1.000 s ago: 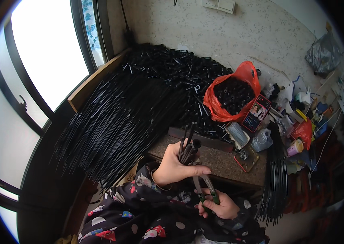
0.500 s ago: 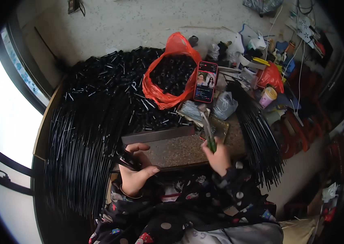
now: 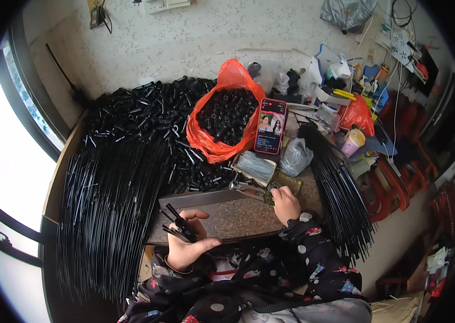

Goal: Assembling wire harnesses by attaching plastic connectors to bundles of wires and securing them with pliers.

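Left hand (image 3: 184, 245) clamped on black rods (image 3: 178, 223) at 7 o'clock; right hand (image 3: 285, 204) closed on pliers (image 3: 249, 189).

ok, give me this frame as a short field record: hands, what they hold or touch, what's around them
left hand: holds a small bunch of thin black rods, palm side up
right hand: on the pliers at the far edge of the stone slab
left of the slab: long bundle of black rods
behind the slab: heap of short black tubes; orange bag of small black parts
by the bag: phone, screen lit
right side: second rod bundle, cluttered shelf items
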Tool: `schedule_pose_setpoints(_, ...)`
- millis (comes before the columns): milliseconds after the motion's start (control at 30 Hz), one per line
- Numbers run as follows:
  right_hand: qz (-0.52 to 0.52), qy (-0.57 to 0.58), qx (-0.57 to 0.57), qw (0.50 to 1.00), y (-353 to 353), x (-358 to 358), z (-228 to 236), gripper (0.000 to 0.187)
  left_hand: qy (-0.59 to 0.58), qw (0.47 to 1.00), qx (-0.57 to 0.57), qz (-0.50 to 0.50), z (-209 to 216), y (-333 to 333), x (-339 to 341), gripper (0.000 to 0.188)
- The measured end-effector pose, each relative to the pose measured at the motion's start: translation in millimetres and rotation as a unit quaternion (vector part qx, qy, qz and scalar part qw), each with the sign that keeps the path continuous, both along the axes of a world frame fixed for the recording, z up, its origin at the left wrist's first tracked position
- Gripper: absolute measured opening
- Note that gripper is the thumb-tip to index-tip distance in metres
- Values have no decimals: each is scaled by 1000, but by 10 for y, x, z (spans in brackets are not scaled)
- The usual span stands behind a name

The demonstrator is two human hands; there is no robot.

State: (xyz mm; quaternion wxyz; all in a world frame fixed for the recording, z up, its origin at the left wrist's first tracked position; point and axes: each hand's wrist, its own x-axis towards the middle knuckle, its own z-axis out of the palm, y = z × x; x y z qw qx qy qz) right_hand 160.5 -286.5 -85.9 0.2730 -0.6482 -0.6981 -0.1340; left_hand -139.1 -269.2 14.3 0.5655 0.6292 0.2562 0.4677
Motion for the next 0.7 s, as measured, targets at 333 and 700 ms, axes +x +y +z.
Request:
schedule_pose_setpoints(333,-12,-28,-12,999,-29,70,-26,12,-1,1000,-2,12,-18,-62,-12,51)
schedule_pose_setpoints(700,127,716,-35,686,-429,-898,900,16,-12,997,66,-34,175,-288,271,56)
